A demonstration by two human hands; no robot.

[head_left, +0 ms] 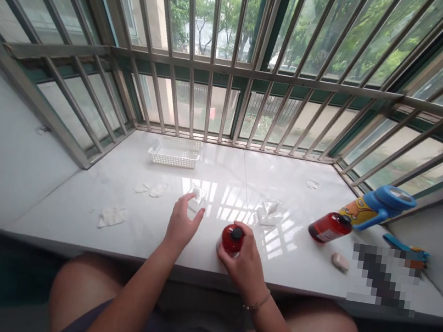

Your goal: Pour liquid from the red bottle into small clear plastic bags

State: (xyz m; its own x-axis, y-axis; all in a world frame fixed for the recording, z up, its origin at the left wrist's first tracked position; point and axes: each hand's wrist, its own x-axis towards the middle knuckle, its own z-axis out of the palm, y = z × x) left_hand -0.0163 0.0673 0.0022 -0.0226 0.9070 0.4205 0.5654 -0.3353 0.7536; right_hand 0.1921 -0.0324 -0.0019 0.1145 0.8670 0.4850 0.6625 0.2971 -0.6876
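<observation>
My right hand (247,261) is wrapped around a small red bottle (228,236) with a black cap, which stands near the front edge of the white counter. To its left, my left hand (182,225) has its thumb and index finger apart. Just beyond those fingertips sits a small clear, box-like thing (198,202) with something white in it; whether the index finger touches it I cannot tell. Farther right lies a similar clear thing (270,214), its details washed out by glare. A second red bottle (329,227) with a black cap rests tilted at the right.
A white perforated basket (174,160) stands at the back, before the window bars (226,105). Crumpled white pieces (112,217) lie on the left of the counter (73,210). A blue and yellow drinking bottle (377,207) and a pinkish block (340,262) are at right.
</observation>
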